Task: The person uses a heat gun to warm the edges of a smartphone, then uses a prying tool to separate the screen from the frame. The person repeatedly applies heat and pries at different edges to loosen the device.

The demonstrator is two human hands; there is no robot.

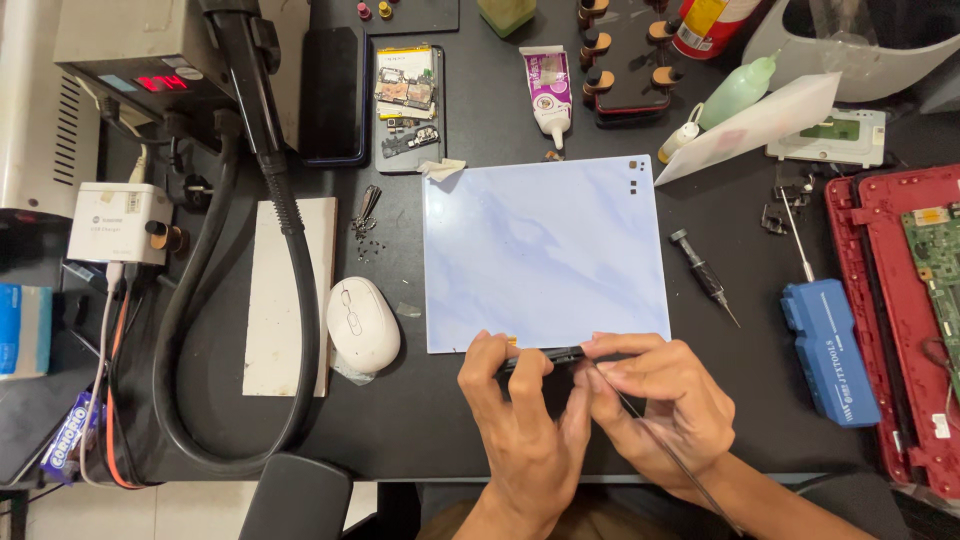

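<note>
A pale blue marbled work plate (545,250) lies in the middle of the dark desk. Just below its near edge my left hand (520,420) and my right hand (655,405) hold a thin dark phone-like slab (545,355) between them, seen nearly edge-on. My right hand's fingers also pinch a thin dark tool whose shaft (670,455) runs down past my wrist. The slab's face is hidden by my fingers.
A white mouse (362,322) and white pad (290,290) lie left of the plate, beside a thick black hose (300,300). An opened phone (408,100), glue tube (550,95), screwdriver (705,275), blue bit case (830,350) and red laptop shell (890,310) surround it.
</note>
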